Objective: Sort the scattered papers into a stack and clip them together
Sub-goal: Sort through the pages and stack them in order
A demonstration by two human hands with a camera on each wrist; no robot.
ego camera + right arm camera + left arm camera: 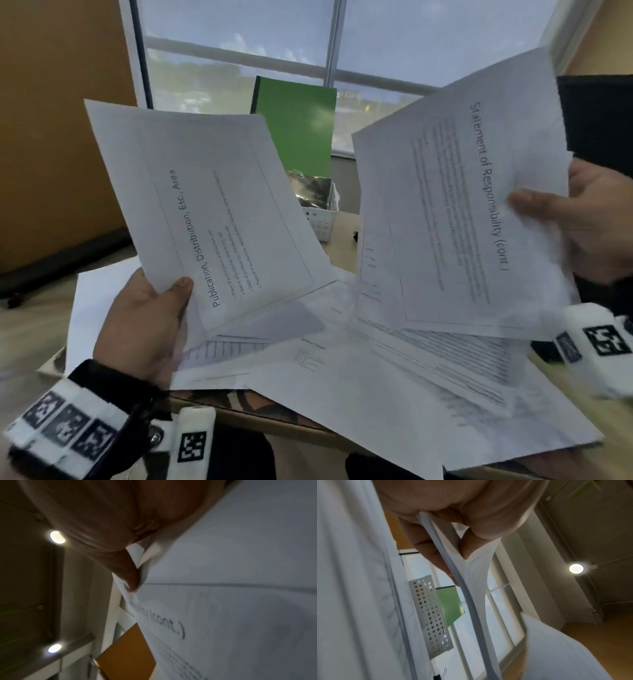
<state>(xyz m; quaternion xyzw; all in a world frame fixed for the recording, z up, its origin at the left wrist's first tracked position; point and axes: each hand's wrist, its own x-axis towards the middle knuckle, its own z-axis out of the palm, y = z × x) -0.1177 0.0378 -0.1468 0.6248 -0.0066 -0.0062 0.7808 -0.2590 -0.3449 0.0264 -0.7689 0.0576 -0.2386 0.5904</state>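
My left hand [150, 318] pinches the lower corner of a few white sheets [212, 212], the top one headed "Publication, Distribution, Etc., Area", and holds them up over the desk. In the left wrist view the thumb and fingers [464, 545] clamp the sheets' edge [471, 601]. My right hand [582, 219] grips other sheets [455, 212] by their right edge, the top one headed "Statement of Responsibility (cont.)". The thumb [128, 574] presses on that page [240, 601]. More loose papers [359, 370] lie overlapping on the wooden table [342, 240] below. A small black binder clip [355, 235] lies behind them.
A white perforated basket [322, 219] with dark contents stands at the back, a green folder [298, 126] upright behind it against the window. An orange wall is at left. A dark object [596, 116] stands at far right.
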